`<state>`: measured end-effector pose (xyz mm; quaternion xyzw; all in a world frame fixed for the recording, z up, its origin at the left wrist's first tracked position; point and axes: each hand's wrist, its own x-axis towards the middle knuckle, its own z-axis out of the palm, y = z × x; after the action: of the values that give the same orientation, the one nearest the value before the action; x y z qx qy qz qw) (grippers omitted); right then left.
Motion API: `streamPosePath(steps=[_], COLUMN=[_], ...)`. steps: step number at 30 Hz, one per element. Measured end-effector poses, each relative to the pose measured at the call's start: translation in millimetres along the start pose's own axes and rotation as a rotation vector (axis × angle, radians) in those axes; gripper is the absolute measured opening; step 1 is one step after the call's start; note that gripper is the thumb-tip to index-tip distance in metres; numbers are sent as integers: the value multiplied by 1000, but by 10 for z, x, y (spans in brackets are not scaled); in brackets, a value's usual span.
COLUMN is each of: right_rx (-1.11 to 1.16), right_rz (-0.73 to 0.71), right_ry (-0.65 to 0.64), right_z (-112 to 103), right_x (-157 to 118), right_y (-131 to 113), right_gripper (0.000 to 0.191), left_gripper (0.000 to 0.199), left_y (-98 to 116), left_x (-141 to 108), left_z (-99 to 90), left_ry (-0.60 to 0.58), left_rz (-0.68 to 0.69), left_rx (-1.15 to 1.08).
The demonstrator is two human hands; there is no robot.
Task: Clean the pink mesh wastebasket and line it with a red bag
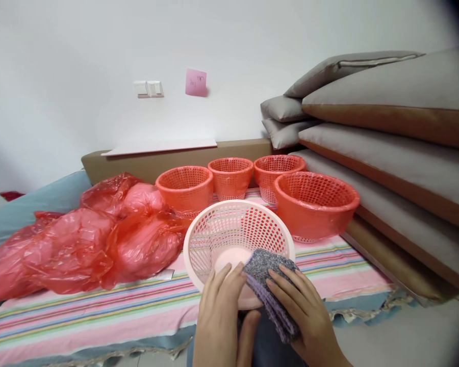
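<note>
if my right hand [304, 308] pushes its held cloth [270, 267], the pale basket [187, 248] (left hand [221, 303] spread loosely) may tip.

The person's left hand [222, 303] and right hand [305, 311] are bare, wrists too; dark blue clothing [263, 349] shows between them, near.

Nothing can be read for certain: the pink note [196, 82] stuck to the white wall [237, 46], above the far edge of the striped cloth [137, 311], bears a few dark handwritten marks, too small and blurred to make out as letters or numbers
</note>
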<state>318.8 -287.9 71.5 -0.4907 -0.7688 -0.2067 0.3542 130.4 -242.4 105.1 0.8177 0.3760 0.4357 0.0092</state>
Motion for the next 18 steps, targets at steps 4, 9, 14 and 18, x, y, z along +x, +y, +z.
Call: streamPosePath(steps=[4,9,14,18], right_rx=[13,75,137,92], right_rz=[-1,-48,127,152], right_ry=[-17,5,112,82], right_z=[-7,-73,-137,-104], right_x=[-21,-110,-156,-128], right_y=[-33,294,460,-76], right_gripper=[51,47,43,44], left_gripper=[28,19,28,25], left_y=[-187,-286,-307,-232], left_x=[-240,-326,-220,-142], left_z=[79,46,-52,-28], left_ry=[-44,-96,-161,-120], left_rz=[75,147,160,107], left_rx=[105,107,85,210])
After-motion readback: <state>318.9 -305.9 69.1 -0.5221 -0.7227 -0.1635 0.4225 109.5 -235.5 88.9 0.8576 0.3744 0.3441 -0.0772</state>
